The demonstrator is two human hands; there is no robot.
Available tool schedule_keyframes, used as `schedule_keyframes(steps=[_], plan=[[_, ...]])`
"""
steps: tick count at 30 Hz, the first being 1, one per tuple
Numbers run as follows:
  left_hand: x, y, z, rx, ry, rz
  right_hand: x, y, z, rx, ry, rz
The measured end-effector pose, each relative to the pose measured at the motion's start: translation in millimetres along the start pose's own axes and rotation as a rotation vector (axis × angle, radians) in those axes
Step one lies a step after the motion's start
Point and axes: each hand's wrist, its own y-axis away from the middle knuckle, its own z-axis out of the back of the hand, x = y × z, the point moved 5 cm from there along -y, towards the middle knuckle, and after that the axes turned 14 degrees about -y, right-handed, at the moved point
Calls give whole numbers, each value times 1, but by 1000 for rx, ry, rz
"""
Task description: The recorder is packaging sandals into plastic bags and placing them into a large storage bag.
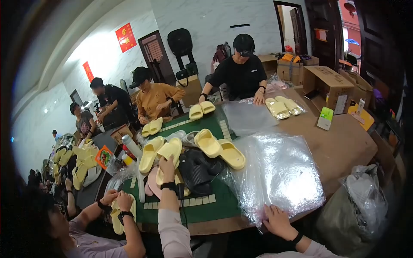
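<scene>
My left hand point(168, 167) is closed on a yellow slide slipper point(171, 148) at the middle of the table. Around it lie another yellow slipper point(150, 155) to the left and a yellow pair point(217, 147) to the right. Black slippers point(197, 170) and a pink slipper point(153, 182) are heaped beside my wrist. At the table's front edge my right hand point(276, 221) rests with fingers spread on the near corner of a stack of clear plastic bags point(284, 172). Its fingertips touch the shiny film.
Across the table a person in black point(241, 71) has a hand at a yellow pair point(202, 110). Bagged slippers point(284, 107) lie nearby. On my left a co-worker's hands point(118, 198) hold slippers. A cardboard box point(329, 88) stands right; a stuffed sack point(352, 210) sits below.
</scene>
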Motion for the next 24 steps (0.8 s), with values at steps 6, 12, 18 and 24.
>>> schedule_keyframes(steps=[6, 12, 18, 24], plan=[[-104, 53, 18, -157, 4, -148, 5, 2, -5, 44, 65, 36], [-187, 157, -16, 136, 429, -254, -3, 0, -10, -55, 70, 122], [-221, 225, -67, 421, 649, -88, -3, -4, -17, 15, 64, 71], [-224, 278, -130, 1016, 411, -9, -3, -3, -14, 47, 5, 66]])
